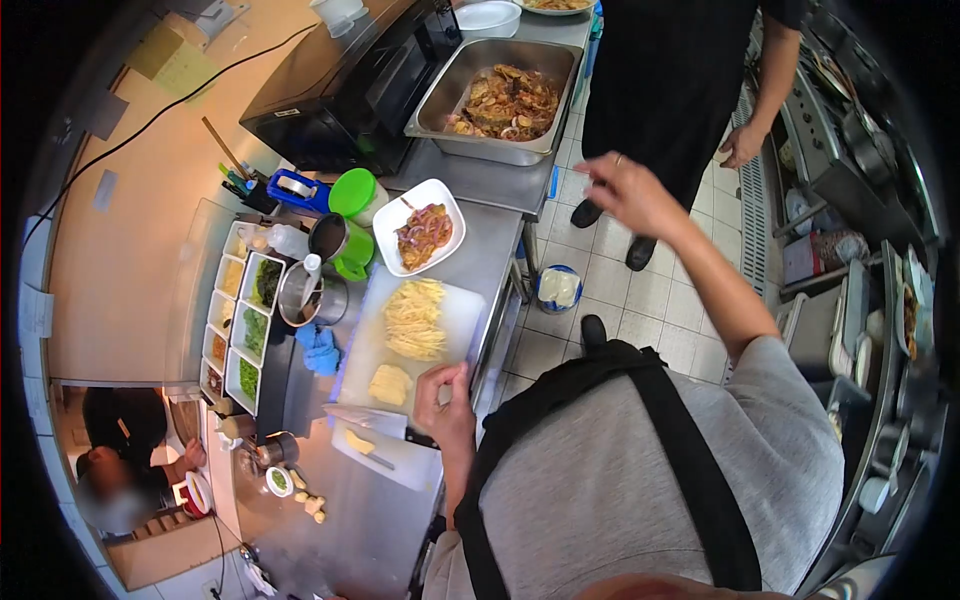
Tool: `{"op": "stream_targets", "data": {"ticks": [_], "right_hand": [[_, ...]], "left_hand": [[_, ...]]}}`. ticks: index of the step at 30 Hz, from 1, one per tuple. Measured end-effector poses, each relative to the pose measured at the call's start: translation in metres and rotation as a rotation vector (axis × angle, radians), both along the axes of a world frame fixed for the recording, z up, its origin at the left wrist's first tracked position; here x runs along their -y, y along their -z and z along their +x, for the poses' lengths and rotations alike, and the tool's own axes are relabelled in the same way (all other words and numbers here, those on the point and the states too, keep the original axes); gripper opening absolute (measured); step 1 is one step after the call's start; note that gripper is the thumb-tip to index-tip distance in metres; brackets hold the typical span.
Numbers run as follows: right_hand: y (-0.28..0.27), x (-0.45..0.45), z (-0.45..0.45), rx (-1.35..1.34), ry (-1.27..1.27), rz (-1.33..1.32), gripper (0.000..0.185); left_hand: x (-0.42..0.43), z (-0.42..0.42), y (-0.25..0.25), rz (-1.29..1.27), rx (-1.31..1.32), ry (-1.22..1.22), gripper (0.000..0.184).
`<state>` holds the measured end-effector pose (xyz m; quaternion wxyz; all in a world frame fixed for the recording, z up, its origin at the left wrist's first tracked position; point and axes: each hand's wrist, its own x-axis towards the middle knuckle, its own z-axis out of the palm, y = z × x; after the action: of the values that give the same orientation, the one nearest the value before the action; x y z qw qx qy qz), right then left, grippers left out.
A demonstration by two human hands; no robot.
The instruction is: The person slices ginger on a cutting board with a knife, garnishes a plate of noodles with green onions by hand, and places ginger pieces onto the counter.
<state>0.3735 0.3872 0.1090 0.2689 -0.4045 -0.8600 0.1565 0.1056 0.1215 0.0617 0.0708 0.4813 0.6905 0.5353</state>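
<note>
My left hand [446, 402] is closed, fingers curled and thumb pressed in, at the near edge of the white cutting board [455, 300]. What its fingers hold, if anything, is hidden. A knife [365, 416] lies beside it, blade pointing left, its black handle partly under my wrist. On the board sit a heap of pale yellow shreds [414, 320] and a small stack of pale slices [390, 384], possibly ginger. My right hand [630, 195] is raised over the floor, fingers apart and slightly bent, holding nothing visible.
A white dish of cooked food [424, 236] and a large steel pan [492, 148] stand beyond the board. Garnish containers [248, 330] line the left side. A person in black [665, 80] stands ahead; another person [125, 440] appears at the lower-left opening. A tub [558, 288] sits on the floor.
</note>
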Motion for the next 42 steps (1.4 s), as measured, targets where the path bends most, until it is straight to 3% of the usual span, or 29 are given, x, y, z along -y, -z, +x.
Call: {"op": "stream_targets", "data": {"ticks": [8, 14, 17, 20, 22, 28, 31, 36, 42], "right_hand": [[-0.022, -0.245, 0.096, 0.373, 0.216, 0.141, 0.041], [-0.013, -0.332, 0.142, 0.449, 0.52, 0.136, 0.041], [0.002, -0.369, 0.163, 0.508, 0.498, 0.115, 0.037], [-0.015, -0.36, 0.12, 0.392, 0.516, -0.405, 0.034], [0.013, -0.391, 0.109, 0.308, 0.431, -0.51, 0.034], [0.081, -0.502, 0.071, -0.404, 0.335, -0.908, 0.039], [0.109, -0.568, 0.061, -0.725, 0.368, -1.022, 0.048], [0.139, -0.644, 0.051, -1.201, 0.309, -1.067, 0.06], [0.142, -0.708, 0.032, -1.328, 0.363, -1.06, 0.042]], "left_hand": [[-0.066, 0.076, 0.009, -0.107, 0.002, 0.035, 0.009], [-0.094, 0.073, 0.016, -0.161, 0.013, 0.081, 0.015], [-0.116, 0.067, 0.018, -0.19, 0.006, 0.06, 0.015], [-0.134, 0.065, 0.031, -0.223, 0.08, 0.008, 0.014], [-0.144, 0.065, 0.043, -0.235, 0.177, -0.056, 0.013], [-0.197, 0.088, 0.069, -0.306, 0.158, -0.25, 0.008], [-0.222, 0.103, 0.079, -0.408, 0.186, -0.388, 0.012], [-0.26, 0.124, 0.077, -0.397, -0.034, -0.535, 0.016], [-0.27, 0.137, 0.084, -0.422, -0.105, -0.683, 0.012]]}}
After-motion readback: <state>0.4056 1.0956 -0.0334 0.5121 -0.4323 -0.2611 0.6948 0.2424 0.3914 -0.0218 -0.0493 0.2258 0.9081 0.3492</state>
